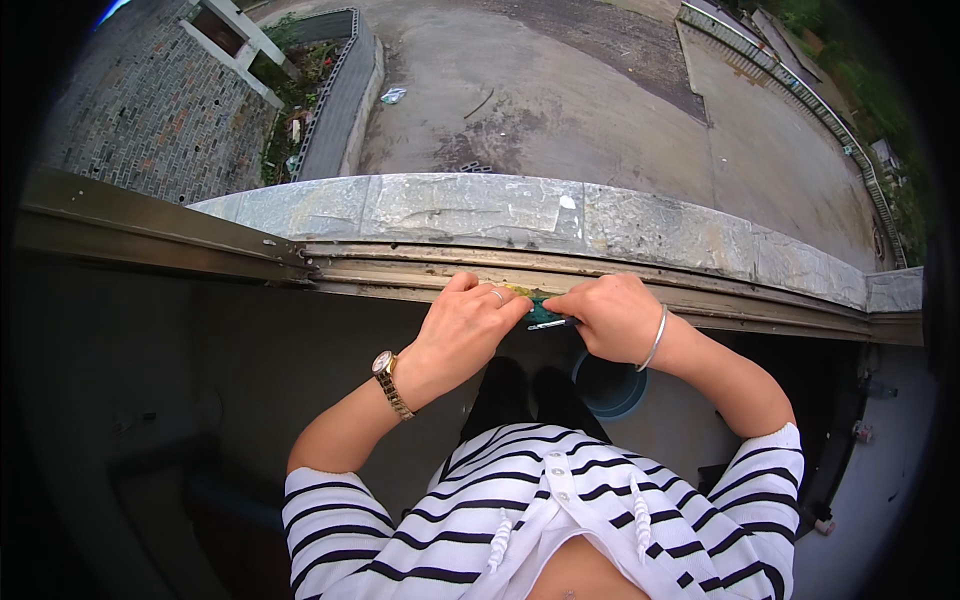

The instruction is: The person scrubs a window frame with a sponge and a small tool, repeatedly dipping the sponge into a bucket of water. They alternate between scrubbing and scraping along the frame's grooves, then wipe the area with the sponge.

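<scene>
At the metal sliding-window track (pixel 375 271), both hands meet over a small green-and-yellow scouring sponge (pixel 538 311). My left hand (pixel 466 326), with a ring and a wristwatch, grips its left side. My right hand (pixel 616 316), with a silver bangle, pinches its right side. A slim tool with a silvery tip (pixel 547 325) and a dark shaft sticks out from under the right hand; its kind is not clear. The sponge lies against the inner edge of the track, its yellow part mostly behind the left fingers.
Beyond the track runs a grey stone ledge (pixel 480 206), with a concrete yard (pixel 570 105) far below. A dark metal window frame (pixel 165 225) closes the left side. On the floor by my legs stands a blue bucket (pixel 621 409).
</scene>
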{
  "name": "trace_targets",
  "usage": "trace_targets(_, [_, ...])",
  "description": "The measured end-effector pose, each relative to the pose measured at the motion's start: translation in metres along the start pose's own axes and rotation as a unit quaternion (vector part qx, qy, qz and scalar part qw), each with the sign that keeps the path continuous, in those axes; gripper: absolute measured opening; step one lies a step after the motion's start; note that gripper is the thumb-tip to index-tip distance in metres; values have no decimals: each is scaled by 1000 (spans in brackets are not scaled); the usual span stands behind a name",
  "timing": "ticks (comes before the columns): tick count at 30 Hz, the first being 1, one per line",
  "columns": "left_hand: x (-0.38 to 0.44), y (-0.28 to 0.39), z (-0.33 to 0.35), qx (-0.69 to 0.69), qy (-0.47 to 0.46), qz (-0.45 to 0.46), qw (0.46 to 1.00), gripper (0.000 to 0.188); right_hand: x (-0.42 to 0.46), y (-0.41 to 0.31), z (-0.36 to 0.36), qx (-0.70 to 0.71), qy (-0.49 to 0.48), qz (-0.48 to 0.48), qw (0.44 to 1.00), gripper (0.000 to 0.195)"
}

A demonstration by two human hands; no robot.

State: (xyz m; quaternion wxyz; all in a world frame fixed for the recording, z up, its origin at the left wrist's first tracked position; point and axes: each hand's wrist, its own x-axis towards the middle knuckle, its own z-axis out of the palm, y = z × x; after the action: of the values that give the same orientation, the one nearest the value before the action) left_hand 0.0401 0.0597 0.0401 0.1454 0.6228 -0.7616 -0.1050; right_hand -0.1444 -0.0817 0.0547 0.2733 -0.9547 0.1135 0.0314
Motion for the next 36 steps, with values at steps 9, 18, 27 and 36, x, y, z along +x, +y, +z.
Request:
trace_targets(9, [-84,-69,-39,50,51,-130,989,36,118,-56,49,23,29,-112,993,16])
trace_targets(18, [-110,-96,-47,-11,114,-207,971,41,176,-85,55,-10,-55,-138,989,25])
trace_targets(27, [-114,-64,-18,55,226,-256,938,34,154,-57,-2,99,19,-91,991,33])
trace_targets(36, [-99,-47,6,139,321,-195,916,28,185,-61,30,40,-24,-231,972,16])
